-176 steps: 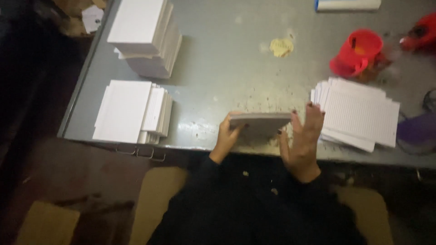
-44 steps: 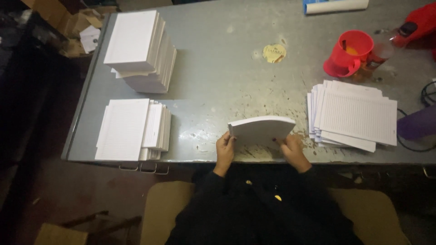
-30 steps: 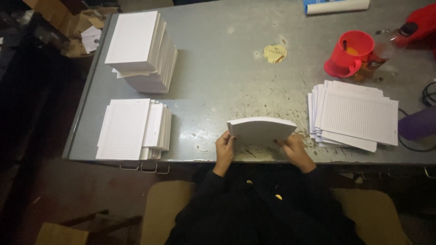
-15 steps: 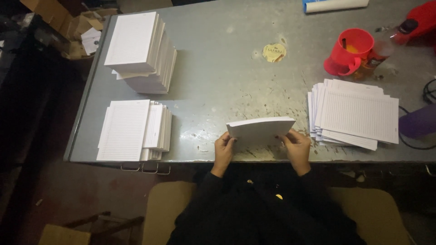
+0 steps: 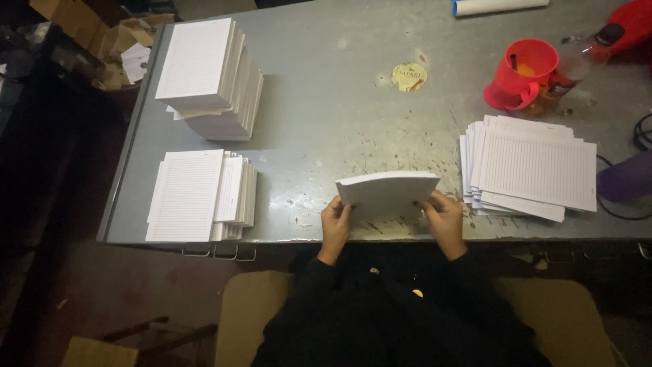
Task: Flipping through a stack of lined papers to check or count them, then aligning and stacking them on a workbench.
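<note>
A: Which step does the view show?

B: Squaring up a bundle of lined sheets [image 5: 388,194]. The left hand [image 5: 335,223] and right hand [image 5: 443,219] each pinch one end of it, fingers closed on the paper, at the near edge of the metal table [image 5: 326,115].

A: And what does the next move call for?

B: Probably an even grip, so the sheets stay aligned; a loose pile [image 5: 530,166] lies just to the right.

A grey metal table [image 5: 326,115] carries two stacks of lined sheets [image 5: 204,75] [image 5: 197,197] at the left, a fanned pile [image 5: 533,170] at the right, a red cup [image 5: 519,71] and a round sticker [image 5: 409,76].
</note>
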